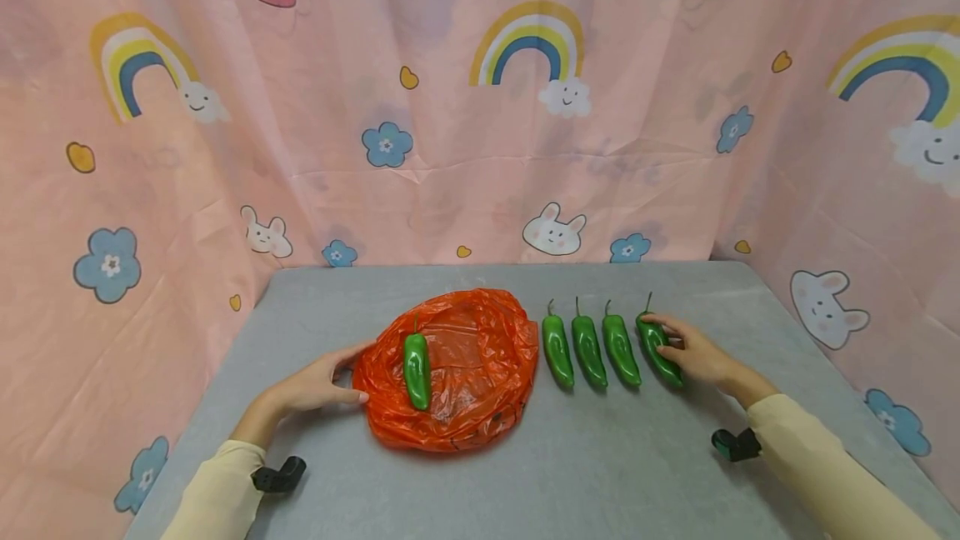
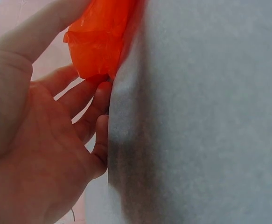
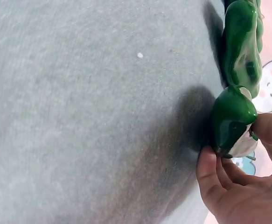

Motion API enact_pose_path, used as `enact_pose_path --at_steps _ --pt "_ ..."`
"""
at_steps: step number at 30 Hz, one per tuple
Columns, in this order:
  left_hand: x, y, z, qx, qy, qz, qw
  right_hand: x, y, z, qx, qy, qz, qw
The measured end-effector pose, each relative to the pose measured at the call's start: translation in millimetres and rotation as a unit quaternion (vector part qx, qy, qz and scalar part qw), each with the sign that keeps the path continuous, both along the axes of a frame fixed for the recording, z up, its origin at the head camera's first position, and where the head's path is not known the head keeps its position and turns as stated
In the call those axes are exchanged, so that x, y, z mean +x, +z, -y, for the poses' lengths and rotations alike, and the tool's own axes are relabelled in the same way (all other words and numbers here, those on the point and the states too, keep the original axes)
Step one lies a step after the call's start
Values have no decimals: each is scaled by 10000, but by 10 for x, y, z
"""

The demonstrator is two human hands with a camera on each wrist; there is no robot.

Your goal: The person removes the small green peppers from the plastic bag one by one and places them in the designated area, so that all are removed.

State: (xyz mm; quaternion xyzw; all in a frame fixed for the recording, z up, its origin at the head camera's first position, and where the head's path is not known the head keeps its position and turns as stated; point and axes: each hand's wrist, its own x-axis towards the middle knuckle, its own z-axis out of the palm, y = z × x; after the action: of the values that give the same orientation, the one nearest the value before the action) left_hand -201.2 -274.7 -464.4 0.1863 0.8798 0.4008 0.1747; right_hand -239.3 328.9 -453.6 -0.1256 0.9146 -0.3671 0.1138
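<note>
On the grey table [image 1: 592, 465], my right hand [image 1: 697, 355] holds the rightmost green pepper [image 1: 663, 361], thumb on one side and fingers on the other, its stem pointing away from me. Just left of it, three more green peppers [image 1: 588, 352] lie side by side in a row. My left hand [image 1: 315, 382] is spread wide, thumb well apart from the fingers, touching the left edge of a crumpled orange-red plastic bag [image 1: 468, 340]. A lone green pepper [image 1: 417, 372] lies on the bag, toward its left side. Behind hangs a pink curtain [image 1: 465, 157] printed with rainbows.
</note>
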Motion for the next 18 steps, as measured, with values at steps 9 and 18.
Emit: enact_pose_path --at_steps 9,18 --pt "1 8 -2 -48 11 64 10000 14 6 20 83 34 14 10000" --pt "12 8 -5 -30 23 1 10000 -23 -34 -14 31 -18 -33 10000"
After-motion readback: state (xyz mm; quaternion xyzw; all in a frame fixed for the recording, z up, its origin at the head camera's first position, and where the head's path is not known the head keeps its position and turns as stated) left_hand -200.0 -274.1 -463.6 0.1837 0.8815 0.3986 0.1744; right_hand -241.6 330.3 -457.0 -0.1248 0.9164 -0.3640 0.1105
